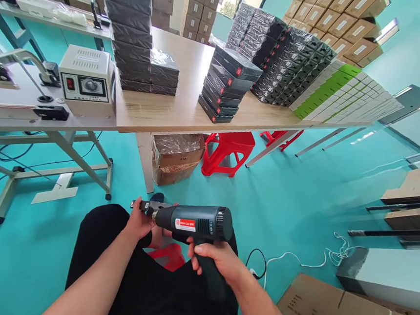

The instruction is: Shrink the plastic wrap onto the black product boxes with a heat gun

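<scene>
My right hand (219,260) is wrapped round the handle of a dark heat gun (185,215), which has a red and white label and lies level above my lap. Its metal nozzle points left, close to a thin dark box (147,204). That box is gripped in my left hand (138,226) and shows edge-on, with a small pale label on its side. Part of it is hidden behind the nozzle and barrel. On the wooden table (140,114) in front stand a short pile of black boxes (229,85) with red marks and a tall stack of film-wrapped black boxes (130,33).
A sealing machine's white control box (88,80) stands on the left bench. Under the table are a carton (176,159) and a red stool (228,152). A white cable (297,258) trails across the floor at right, near a large carton (332,310).
</scene>
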Demonstrator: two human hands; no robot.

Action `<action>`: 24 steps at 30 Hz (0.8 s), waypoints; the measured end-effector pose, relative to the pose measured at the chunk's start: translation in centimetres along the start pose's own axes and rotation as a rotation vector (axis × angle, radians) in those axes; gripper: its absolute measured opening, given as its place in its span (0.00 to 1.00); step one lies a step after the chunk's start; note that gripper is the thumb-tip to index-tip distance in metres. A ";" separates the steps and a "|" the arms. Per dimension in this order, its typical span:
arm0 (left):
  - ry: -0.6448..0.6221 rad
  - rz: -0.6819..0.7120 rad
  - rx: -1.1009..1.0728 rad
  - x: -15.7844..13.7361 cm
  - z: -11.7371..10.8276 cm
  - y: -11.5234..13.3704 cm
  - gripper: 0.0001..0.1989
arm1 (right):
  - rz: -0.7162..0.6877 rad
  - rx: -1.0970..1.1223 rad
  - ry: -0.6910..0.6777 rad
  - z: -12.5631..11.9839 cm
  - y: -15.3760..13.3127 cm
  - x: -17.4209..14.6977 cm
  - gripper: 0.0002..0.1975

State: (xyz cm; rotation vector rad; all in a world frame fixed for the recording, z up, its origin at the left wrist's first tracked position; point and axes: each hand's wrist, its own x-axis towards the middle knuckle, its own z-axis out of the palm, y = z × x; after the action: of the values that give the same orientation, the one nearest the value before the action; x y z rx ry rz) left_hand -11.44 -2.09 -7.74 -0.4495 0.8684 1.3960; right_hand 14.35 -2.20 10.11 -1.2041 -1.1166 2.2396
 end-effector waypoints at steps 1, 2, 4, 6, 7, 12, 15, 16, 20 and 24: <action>-0.020 0.013 0.005 0.0 0.0 -0.1 0.18 | -0.032 0.013 0.021 0.4 0.0 0.1 0.15; -0.044 0.023 0.013 -0.1 0.1 -0.2 0.19 | -0.055 0.018 0.059 0.6 0.0 0.3 0.15; -0.055 0.016 0.025 -0.3 0.1 -0.2 0.20 | -0.049 -0.003 0.117 0.7 -0.1 0.6 0.14; -0.042 0.022 0.027 -0.4 0.1 -0.2 0.19 | -0.003 -0.043 0.089 0.5 -0.1 0.7 0.14; -0.036 0.038 0.032 -0.3 0.0 -0.2 0.18 | 0.009 -0.057 0.057 0.4 -0.1 0.8 0.14; -0.018 0.070 0.032 0.5 -0.3 -0.3 0.19 | -0.044 -0.053 0.079 0.8 0.2 0.8 0.14; 0.000 0.073 0.031 0.7 -0.2 -0.4 0.18 | -0.034 -0.089 0.088 1.2 0.3 1.1 0.14; 0.009 0.082 0.027 0.6 -0.2 -0.4 0.18 | -0.039 -0.100 0.076 1.3 0.2 1.2 0.14; 0.011 0.088 -0.045 0.4 0.0 -0.4 0.18 | -0.060 -0.115 0.131 1.1 -0.2 1.3 0.14; 0.007 0.072 -0.053 0.1 0.4 -0.4 0.15 | -0.017 -0.141 0.043 1.4 0.0 1.1 0.13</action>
State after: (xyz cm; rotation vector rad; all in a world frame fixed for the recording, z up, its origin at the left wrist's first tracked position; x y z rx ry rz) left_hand -10.99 -1.83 -7.62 -0.4679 0.8625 1.4873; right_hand 12.60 -2.11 9.99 -1.2863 -1.2810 2.1426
